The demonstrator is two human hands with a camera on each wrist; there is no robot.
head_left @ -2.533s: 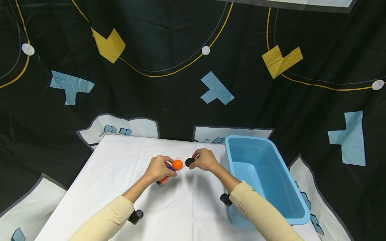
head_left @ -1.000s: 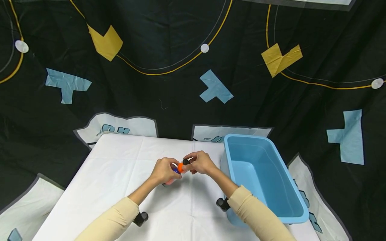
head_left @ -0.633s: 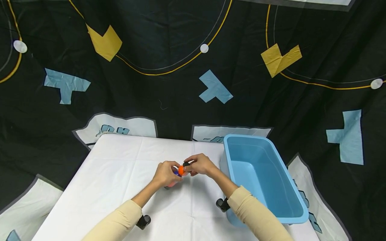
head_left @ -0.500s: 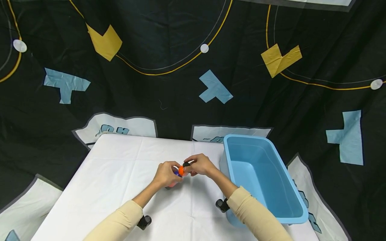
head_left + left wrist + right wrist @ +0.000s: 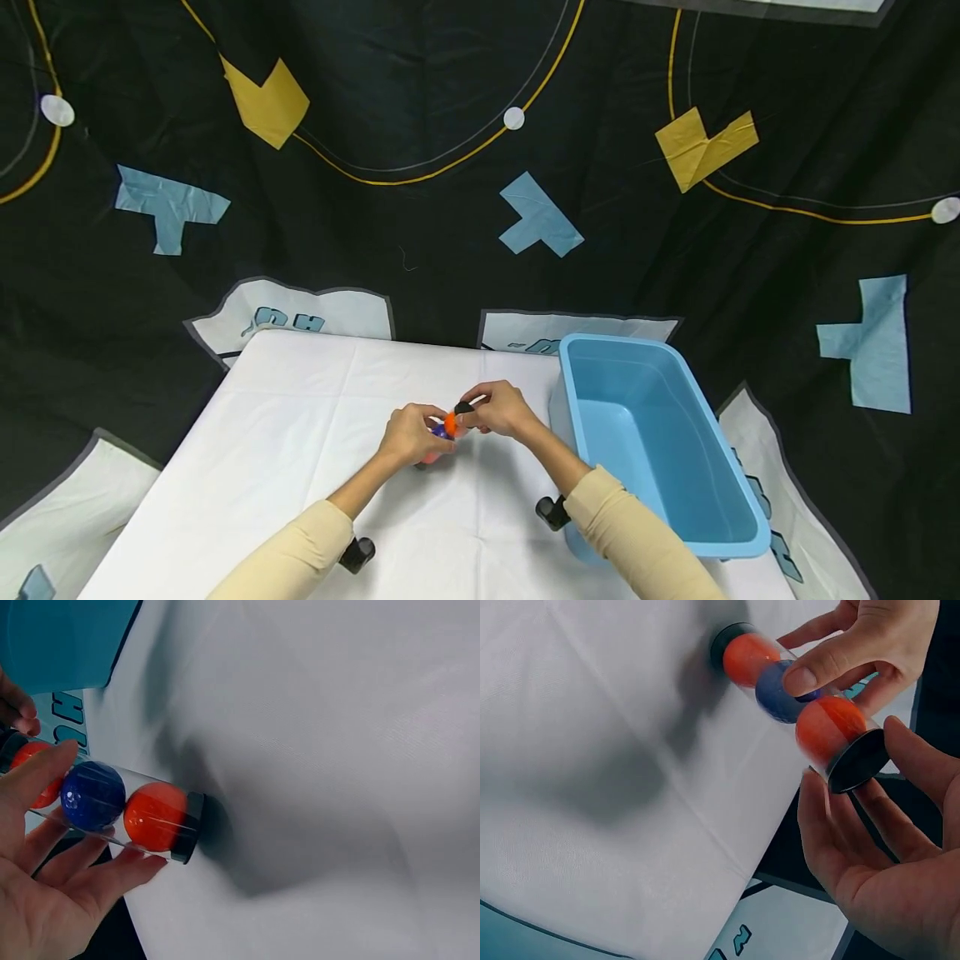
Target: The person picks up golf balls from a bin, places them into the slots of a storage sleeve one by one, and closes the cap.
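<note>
My left hand [image 5: 405, 435] grips a clear tube [image 5: 133, 777] around its middle, tilted above the white table. Inside sit a blue ball [image 5: 93, 796] between two orange balls, one of them [image 5: 156, 817] at the lower end against a black end cap [image 5: 191, 827]. The other orange ball [image 5: 826, 729] lies by the upper end. There, my right hand [image 5: 504, 408] pinches a black cap [image 5: 859, 761] by its edge with thumb and fingers, and the cap covers the tube's end. Left fingers partly hide the blue ball in the right wrist view.
A light blue plastic bin [image 5: 663, 533] stands on the right of the white-clothed table [image 5: 300, 417], beside the right forearm. A black curtain [image 5: 420, 250] with yellow and blue tape hangs behind. Black wrist cameras [image 5: 357, 555] sit under both wrists.
The right hand has brought the black cap from apart to the tube's open end, over the orange ball. The left hand has moved slightly right and toward me with the tube.
</note>
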